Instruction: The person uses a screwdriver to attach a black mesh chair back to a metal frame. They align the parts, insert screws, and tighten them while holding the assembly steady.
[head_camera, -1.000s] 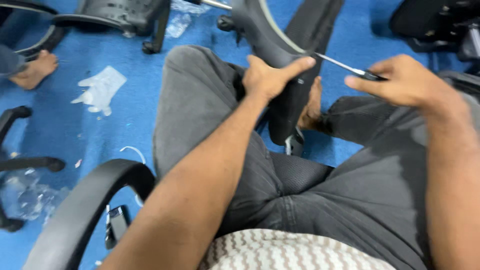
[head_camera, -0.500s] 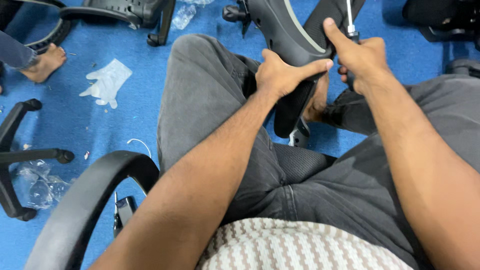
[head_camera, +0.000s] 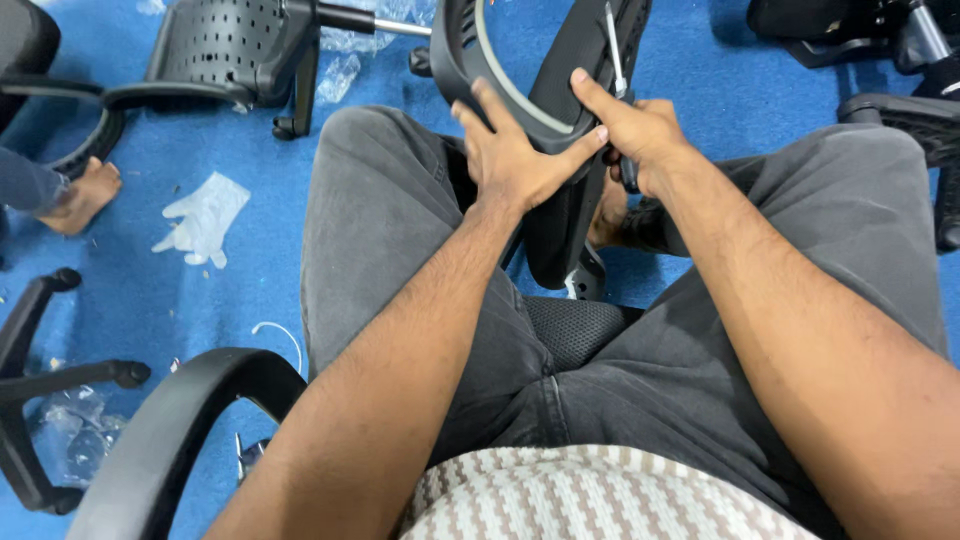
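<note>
Two hands meet on a black chair part (head_camera: 545, 60) held between the seated person's knees at twelve o'clock: the left hand (head_camera: 515, 155) clasps its curved edge, fingers spread, while the right hand (head_camera: 640, 135) is clenched round a screwdriver (head_camera: 612, 45) with its shaft pointing up. A white glove (head_camera: 205, 215) lies on the blue floor (head_camera: 180, 290) at nine o'clock, beside a bare foot (head_camera: 85, 195).

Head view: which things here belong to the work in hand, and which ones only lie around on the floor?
In hand:
- black chair part, gripped by the left hand
- thin metal tool, held by the right hand

Lying about:
- white glove on the blue carpet
- perforated chair seat
- clear plastic wrap
- curved black armrest
</note>
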